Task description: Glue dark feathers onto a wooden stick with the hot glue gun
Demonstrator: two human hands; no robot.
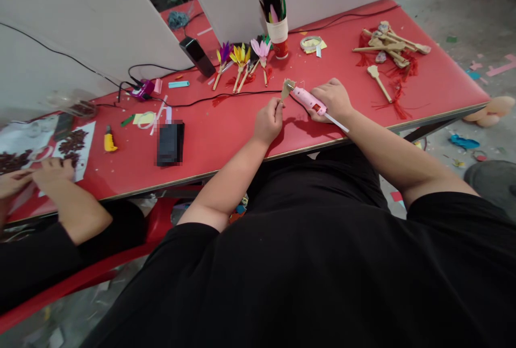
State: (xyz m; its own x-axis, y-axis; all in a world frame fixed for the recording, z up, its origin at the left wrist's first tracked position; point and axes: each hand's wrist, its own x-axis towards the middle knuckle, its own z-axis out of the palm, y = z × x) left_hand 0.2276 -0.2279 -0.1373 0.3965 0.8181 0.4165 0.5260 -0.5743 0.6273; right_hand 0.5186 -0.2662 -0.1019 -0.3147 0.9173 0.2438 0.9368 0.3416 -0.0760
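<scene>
My right hand [331, 100] is wrapped round a pink glue gun [308, 101], with a white glue stick poking out of its back end. The gun's metal nozzle meets the head of a small tan stick piece [286, 90]. That piece is pinched between the fingers and thumb of my left hand [269, 121]. Beyond my hands, sticks topped with feather flowers lie on the red table [226, 144]: a purple one [224, 53], a yellow one [241, 56] and a pink one [261, 51]. At the right is a pile of tan sticks with red tassels [389, 44], and a single one [379, 82] nearer.
A decorated cup [278, 36] holding feathers stands by the wall, beside a tape roll [310, 43]. Leftward are a black speaker-like box [197, 56], a dark blurred object [170, 144], a yellow cutter [109, 140] and cables. Another person's hands [52, 173] work at the far left.
</scene>
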